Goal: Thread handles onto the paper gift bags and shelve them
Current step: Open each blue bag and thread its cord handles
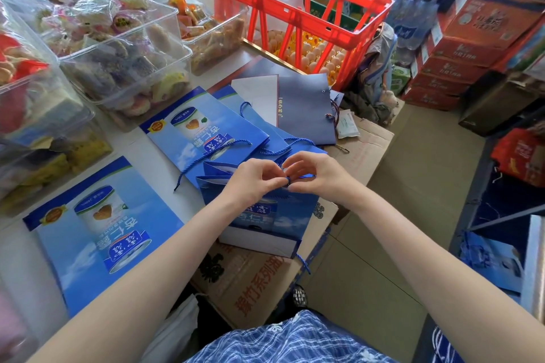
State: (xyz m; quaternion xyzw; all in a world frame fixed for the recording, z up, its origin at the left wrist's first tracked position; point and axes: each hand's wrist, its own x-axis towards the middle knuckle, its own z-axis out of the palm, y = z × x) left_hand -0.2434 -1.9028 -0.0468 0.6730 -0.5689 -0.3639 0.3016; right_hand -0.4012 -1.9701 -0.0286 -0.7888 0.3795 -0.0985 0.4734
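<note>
While both hands meet at the top edge of an opened blue gift bag [259, 215], the left hand [253, 183] and right hand [312, 174] each pinch the same bit of blue cord handle [287, 180] between thumb and fingertips, fingers curled in tight. That bag stands on its side on a brown cardboard box [259, 283], mouth facing away from the person, and a loose cord end [303, 264] hangs off its near corner. Just behind it lies a flat blue bag [203, 132] with a cord [206, 159] trailing across it toward the table edge. Another flat blue bag [100, 233] lies on the white table [17, 268] to the left, well apart from the hands. A dark grey-blue bag [306, 109] with eyelets lies farther back, beside the red plastic crate [295, 15] holding trays of eggs. Clear tubs of wrapped snacks [118, 47] fill the left side of the table. Stacked orange cartons [460, 62] sit on the floor at right. Blue plaid fabric [289, 342] shows at the bottom edge.
</note>
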